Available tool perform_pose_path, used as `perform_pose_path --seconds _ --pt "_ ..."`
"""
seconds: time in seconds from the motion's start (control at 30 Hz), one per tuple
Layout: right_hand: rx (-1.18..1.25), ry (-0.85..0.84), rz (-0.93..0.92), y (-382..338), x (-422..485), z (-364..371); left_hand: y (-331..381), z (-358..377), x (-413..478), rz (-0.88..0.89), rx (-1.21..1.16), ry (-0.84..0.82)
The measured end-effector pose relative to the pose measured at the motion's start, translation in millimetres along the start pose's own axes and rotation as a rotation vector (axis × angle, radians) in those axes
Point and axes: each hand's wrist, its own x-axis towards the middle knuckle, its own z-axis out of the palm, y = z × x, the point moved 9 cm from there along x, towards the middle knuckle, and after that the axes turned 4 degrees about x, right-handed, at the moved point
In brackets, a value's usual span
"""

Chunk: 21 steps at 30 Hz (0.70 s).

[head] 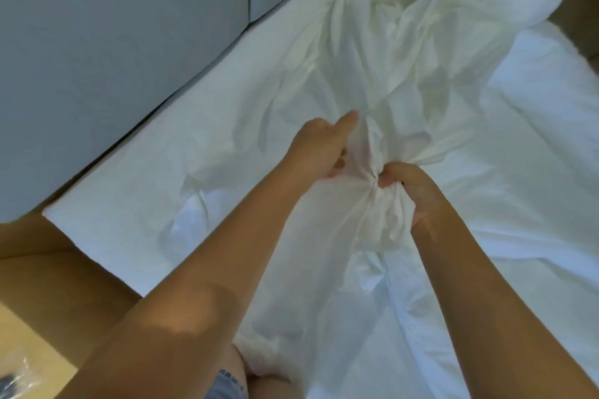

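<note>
A crumpled white sheet (382,52) stretches across the bed from the far pillows toward me. My left hand (319,147) grips a gathered fold of it, the index finger pointing away and the other fingers curled into the cloth. Just to its right, my right hand (410,191) clutches a tight bunch of the same sheet in its fist, and the loose end hangs below that hand. The two hands sit close together near the middle of the view.
The white mattress cover (136,178) lies under the sheet. A grey padded headboard or wall panel (113,42) runs along the left. White pillows (551,91) lie at the right. A wooden surface (29,334) with a plastic bag (14,376) sits at lower left.
</note>
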Motion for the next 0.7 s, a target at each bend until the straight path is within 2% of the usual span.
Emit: perform_pose_path --seconds 0.07,0.1,0.17,0.23,0.33,0.4,0.47,0.57,0.63,0.7 --pt "-0.018 0.016 0.074 17 -2 -7 -58 10 -6 -0.215 0.162 -0.093" --pt "-0.016 0.013 0.121 26 -1 -9 -77 17 -7 -0.244 0.204 -0.135" --pt "-0.04 0.031 0.189 38 1 -13 -93 31 -4 -0.214 0.155 -0.155" --pt "-0.092 0.08 0.169 35 3 -19 -91 35 4 -0.188 0.09 -0.142" --pt "-0.112 0.084 0.139 31 4 -20 -85 37 8 -0.273 -0.027 -0.146" --pt "-0.1 0.048 0.137 32 4 -18 -80 42 6 -0.303 -0.021 -0.194" --pt "-0.081 0.002 0.129 33 3 -14 -68 42 9 -0.219 0.064 -0.175" --pt "-0.098 -0.005 0.139 33 4 -14 -37 22 11 0.026 0.144 0.066" --pt "-0.094 -0.01 0.151 29 4 -11 -14 6 2 0.192 0.071 0.194" --pt "-0.062 -0.035 0.127 21 6 -3 6 0 -9 0.308 -0.022 0.199"
